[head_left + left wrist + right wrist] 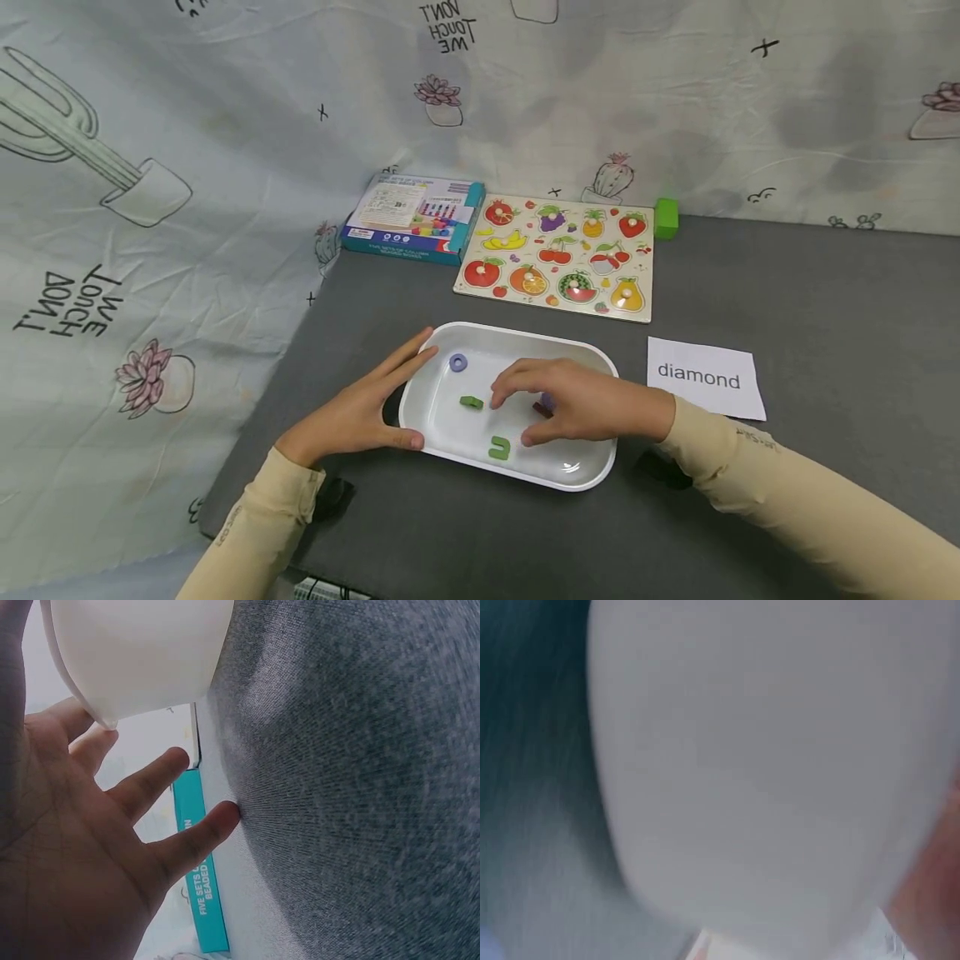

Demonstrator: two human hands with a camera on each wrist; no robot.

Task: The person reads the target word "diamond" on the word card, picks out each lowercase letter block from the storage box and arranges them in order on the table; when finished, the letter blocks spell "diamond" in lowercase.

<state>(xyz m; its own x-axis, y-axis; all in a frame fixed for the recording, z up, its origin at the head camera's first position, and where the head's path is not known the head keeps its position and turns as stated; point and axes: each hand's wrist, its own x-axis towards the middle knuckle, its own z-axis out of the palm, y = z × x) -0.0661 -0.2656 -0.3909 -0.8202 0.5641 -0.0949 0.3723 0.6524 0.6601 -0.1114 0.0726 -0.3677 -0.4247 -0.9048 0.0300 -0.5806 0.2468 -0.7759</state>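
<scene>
A white tray (438, 392) lies on the dark table. My left hand (363, 417) touches its left rim with thumb and fingers spread, and the left wrist view has its fingertips at the tray's edge. My right hand (577, 400) hovers over the tray's right half, fingers loosely bent and thumb apart, with nothing visible between them. In the tray lie a purple ring (458, 362), a small green piece (472, 402) and a green u-shaped letter (499, 448). A dark red piece (542, 410) and a purple piece (548, 401) are partly hidden by my right hand.
A white card (705, 379) reading "diamond" lies right of the tray. Behind stand a wooden fruit puzzle board (555, 271), a teal-edged box (412, 217) and a green block (666, 218). A printed cloth (525, 125) hangs at the table's back and left.
</scene>
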